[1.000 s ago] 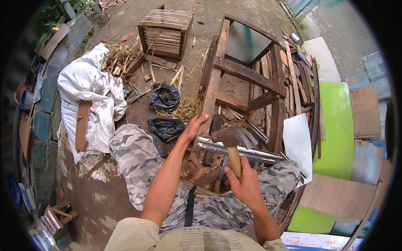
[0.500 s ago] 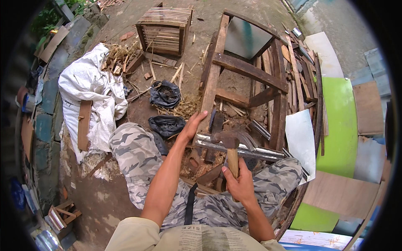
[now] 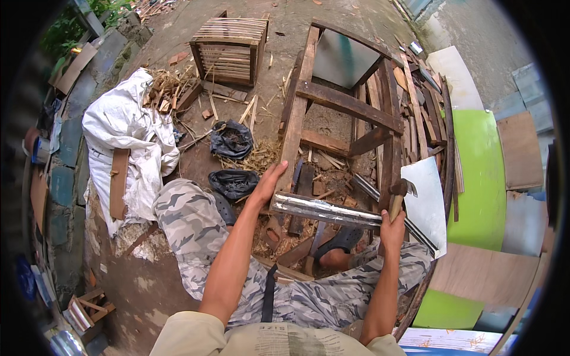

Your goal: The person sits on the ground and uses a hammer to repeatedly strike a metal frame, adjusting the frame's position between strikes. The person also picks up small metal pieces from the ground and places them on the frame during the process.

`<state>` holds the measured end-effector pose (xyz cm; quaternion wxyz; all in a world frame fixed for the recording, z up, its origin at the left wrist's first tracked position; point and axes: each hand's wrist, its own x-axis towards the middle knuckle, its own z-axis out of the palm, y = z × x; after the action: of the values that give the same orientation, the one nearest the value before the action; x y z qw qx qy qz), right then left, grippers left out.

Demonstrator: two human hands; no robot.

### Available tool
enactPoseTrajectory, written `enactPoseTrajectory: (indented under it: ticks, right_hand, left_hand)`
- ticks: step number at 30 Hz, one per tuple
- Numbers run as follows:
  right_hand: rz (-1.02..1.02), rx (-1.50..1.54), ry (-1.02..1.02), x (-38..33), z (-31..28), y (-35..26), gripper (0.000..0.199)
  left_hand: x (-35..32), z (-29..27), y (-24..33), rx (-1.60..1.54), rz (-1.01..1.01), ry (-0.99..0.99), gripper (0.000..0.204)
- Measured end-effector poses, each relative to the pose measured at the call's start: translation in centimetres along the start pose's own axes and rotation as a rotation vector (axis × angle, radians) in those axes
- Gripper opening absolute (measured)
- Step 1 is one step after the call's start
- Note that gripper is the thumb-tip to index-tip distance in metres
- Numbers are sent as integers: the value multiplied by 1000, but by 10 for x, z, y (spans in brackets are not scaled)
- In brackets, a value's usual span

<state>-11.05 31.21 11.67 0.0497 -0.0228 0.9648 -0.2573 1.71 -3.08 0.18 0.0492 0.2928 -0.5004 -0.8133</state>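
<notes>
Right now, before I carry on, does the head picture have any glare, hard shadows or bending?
Head view: soft daylight, no hard shadow across the wooden frame; bright highlights on the silvery strip at its near edge; the green panel bows toward the blacked-out rim; the hammer in the right hand is readable.

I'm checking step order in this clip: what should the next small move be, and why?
Probably move the right hand clear of the silvery near edge of the wooden frame before any tap: it grips the hammer, yet overlaps that edge in view, contact unclear. The left hand, on the frame's left rail, may steady it.
</notes>
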Motion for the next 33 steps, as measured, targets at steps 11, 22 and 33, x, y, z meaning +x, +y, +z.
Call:
enactPoseTrajectory:
  ticks: [11, 22, 33]
  right_hand:
    - [145, 70, 93, 12, 3, 73, 51]
    - [136, -34, 76, 9, -1, 47, 50]
    - [94, -200, -38, 1, -10, 35, 41]
  left_hand:
    - [-14, 11, 14, -62, -18, -9, 58]
    - [1, -4, -24, -18, 33, 20, 71]
    - [-16, 7, -9, 90, 58, 31, 72]
